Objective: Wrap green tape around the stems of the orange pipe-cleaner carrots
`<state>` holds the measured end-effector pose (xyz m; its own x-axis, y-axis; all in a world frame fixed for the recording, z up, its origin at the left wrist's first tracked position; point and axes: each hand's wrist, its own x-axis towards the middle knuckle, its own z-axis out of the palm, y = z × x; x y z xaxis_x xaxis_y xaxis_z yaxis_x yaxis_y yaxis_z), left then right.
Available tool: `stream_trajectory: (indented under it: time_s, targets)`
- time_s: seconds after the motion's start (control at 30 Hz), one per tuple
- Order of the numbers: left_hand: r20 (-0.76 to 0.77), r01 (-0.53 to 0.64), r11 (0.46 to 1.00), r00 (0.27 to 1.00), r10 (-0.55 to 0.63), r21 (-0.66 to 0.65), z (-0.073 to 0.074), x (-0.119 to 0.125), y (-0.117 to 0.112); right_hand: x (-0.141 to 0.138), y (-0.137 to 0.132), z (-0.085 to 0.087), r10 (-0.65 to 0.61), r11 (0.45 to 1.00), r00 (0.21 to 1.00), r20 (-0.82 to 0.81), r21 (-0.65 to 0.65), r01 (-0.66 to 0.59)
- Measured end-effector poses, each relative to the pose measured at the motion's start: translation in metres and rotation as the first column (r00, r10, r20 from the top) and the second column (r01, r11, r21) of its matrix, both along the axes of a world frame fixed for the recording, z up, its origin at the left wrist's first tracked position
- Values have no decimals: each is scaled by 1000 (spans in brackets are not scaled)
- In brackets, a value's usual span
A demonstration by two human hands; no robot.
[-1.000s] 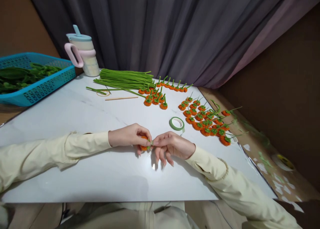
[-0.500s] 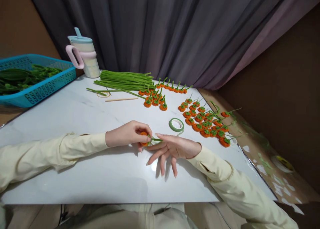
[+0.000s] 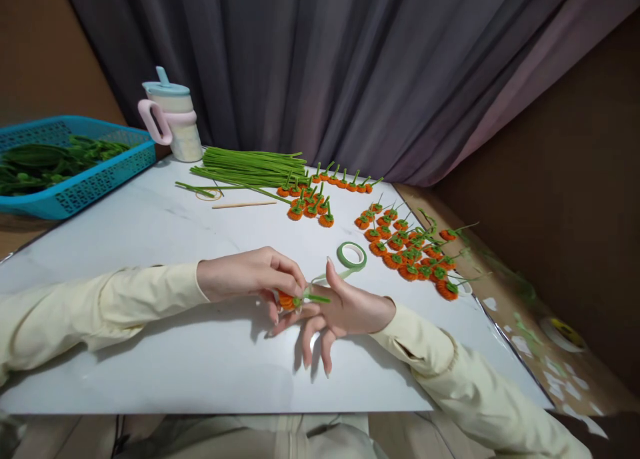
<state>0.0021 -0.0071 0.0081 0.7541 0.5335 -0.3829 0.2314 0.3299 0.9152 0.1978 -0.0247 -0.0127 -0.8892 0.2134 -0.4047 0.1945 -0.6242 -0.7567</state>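
Note:
My left hand [image 3: 260, 275] pinches a small orange pipe-cleaner pumpkin [image 3: 287, 301] between thumb and fingers. Its green stem [image 3: 317, 299] points right, toward my other palm. Fingers spread and thumb raised, my right hand [image 3: 345, 310] is open beside the stem; whether the stem touches its fingers I cannot tell. A thin pale-green strip of tape [image 3: 333, 277] runs from near the pumpkin's top, behind my right thumb, to a roll of green floral tape [image 3: 352, 255] lying flat on the white table [image 3: 200, 359].
Green pipe cleaners [image 3: 250, 165] lie bundled at the back, near a thin wooden stick [image 3: 244, 205]. Several finished-looking orange pumpkins [image 3: 395, 242] stand at right, others [image 3: 311, 209] mid-table. A lidded tumbler [image 3: 183, 129] and a blue basket [image 3: 100, 182] of green pieces are at left.
My right thumb has lifted away from the stem, and that hand has moved slightly left and down. The pumpkin sits a little lower, and more of the tape strip shows.

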Motion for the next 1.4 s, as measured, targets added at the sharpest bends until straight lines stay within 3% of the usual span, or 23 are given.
stream_trajectory:
  time_s: [0.27,0.43,0.5,0.57,0.6,0.67,0.77,0.8,0.83,0.93,1.03,1.13,1.2,1.23,1.4]
  targets:
    - [-131,23,987,991,-2,159,1,0,-3,5,-2,2,-297,953,955,-23,62,298]
    - [-172,35,971,985,7,238,-1,0,-5,3,-5,-2,-533,845,846,26,71,530]
    - [-214,46,955,977,18,292,-1,1,-6,3,-5,-1,-570,815,819,75,182,550]
    - [-264,57,920,963,51,388,-2,1,-5,7,-5,4,-575,765,800,171,459,452]
    - [-283,67,888,957,72,455,-3,0,-3,9,-5,7,-587,696,780,214,626,352]
    - [-295,103,787,950,104,608,-5,-2,2,13,0,17,-624,453,744,239,886,96]
    - [-290,187,589,953,86,786,-5,-6,14,12,18,29,-591,-45,805,54,994,-99]
    - [-295,218,530,953,66,820,-4,-7,18,10,27,30,-513,-122,857,52,984,-133]
    - [-302,245,477,952,45,844,-3,-8,22,7,37,31,-394,-121,912,116,977,-176]
    - [-339,317,366,941,-6,875,6,-8,34,-6,68,31,-127,110,908,400,915,-388]
    - [-398,399,330,914,-75,856,16,-6,46,-14,90,30,44,250,894,445,862,-442]
    - [-442,463,326,886,-142,824,23,-3,56,-16,100,30,131,313,905,404,849,-425]
    - [-464,485,338,874,-148,807,25,-1,59,-15,101,28,123,308,913,390,859,-409]
    - [-473,491,347,870,-140,799,24,0,60,-14,100,27,103,281,916,389,871,-402]
    - [-495,492,417,862,-109,764,18,2,60,-9,86,20,-41,33,941,336,942,-335]
